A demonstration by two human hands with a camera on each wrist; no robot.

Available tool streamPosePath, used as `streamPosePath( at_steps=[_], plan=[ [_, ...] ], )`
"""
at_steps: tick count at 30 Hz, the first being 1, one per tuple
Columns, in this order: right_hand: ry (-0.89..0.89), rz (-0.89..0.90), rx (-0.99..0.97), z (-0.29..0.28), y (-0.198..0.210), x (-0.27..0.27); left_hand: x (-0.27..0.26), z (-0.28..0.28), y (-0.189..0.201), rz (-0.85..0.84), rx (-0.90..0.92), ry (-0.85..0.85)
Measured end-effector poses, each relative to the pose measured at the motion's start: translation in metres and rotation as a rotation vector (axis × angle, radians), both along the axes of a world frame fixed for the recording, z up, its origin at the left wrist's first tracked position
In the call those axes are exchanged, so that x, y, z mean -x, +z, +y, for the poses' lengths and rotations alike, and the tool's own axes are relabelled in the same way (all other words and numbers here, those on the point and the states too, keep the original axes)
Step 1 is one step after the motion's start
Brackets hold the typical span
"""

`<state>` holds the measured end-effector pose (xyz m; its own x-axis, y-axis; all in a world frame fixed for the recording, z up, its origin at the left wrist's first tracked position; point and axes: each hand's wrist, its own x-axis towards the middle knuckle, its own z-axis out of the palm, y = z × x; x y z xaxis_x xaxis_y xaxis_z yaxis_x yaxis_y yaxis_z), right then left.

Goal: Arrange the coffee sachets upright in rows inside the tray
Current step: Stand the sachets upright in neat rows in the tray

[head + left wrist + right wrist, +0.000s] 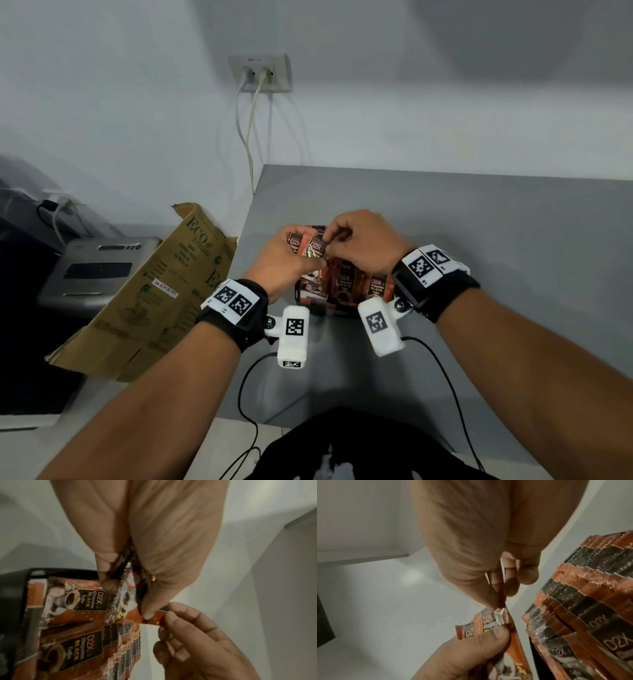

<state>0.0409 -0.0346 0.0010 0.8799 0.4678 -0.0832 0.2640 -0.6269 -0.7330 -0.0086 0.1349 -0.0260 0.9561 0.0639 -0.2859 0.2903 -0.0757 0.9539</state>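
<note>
Over the black tray (297, 295) my left hand (301, 255) grips a small bunch of orange-and-black D2X coffee sachets (313, 247). My right hand (329, 240) pinches the top edge of one sachet in that bunch. In the left wrist view the left hand (128, 600) clamps the bunch (123, 601) between thumb and fingers, and the right hand's fingertips (169, 614) hold its orange corner. The right wrist view shows the right hand (498, 606) pinching the sachet's top seal (489, 619). Several sachets (376, 287) stand upright in packed rows (582, 601) inside the tray.
The tray sits near the left edge of a grey table (479, 222). A flattened cardboard box (164, 284) leans off the table's left side, beside a grey machine (99, 270). A wall socket with cables (260, 73) is behind. Wrist camera cables (246, 383) trail toward me.
</note>
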Motion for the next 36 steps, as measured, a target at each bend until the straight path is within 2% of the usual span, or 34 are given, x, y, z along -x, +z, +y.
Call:
streamPosePath(
  at_steps=[4,7,10,15,22,27,31,33,36],
  plan=[
    [0.006,0.028,0.013,0.011,-0.009,0.001,0.004,0.009,-0.006,0.019,-0.006,0.032],
    [-0.04,0.01,0.067,0.016,-0.017,-0.001,0.005,0.015,-0.008,0.057,0.01,0.181],
    [0.004,-0.012,0.194,0.022,-0.022,0.001,0.003,0.025,-0.009,0.098,0.018,0.284],
    [0.049,-0.028,0.319,0.031,-0.034,0.004,0.005,0.031,-0.013,0.124,-0.005,0.313],
    [0.036,-0.031,0.373,0.027,-0.04,-0.002,0.006,0.031,-0.014,0.085,-0.014,0.287],
    [0.085,-0.053,0.377,0.034,-0.044,0.001,0.005,0.029,-0.016,0.076,-0.066,0.191],
    [0.094,-0.047,0.37,0.033,-0.048,0.003,0.004,0.027,-0.017,0.093,-0.072,0.194],
    [0.053,-0.062,0.311,0.028,-0.043,0.001,0.005,0.025,-0.018,0.088,-0.088,0.205],
    [-0.03,0.026,0.068,0.021,-0.027,-0.001,0.005,0.021,-0.019,0.061,-0.056,0.165]
  ],
)
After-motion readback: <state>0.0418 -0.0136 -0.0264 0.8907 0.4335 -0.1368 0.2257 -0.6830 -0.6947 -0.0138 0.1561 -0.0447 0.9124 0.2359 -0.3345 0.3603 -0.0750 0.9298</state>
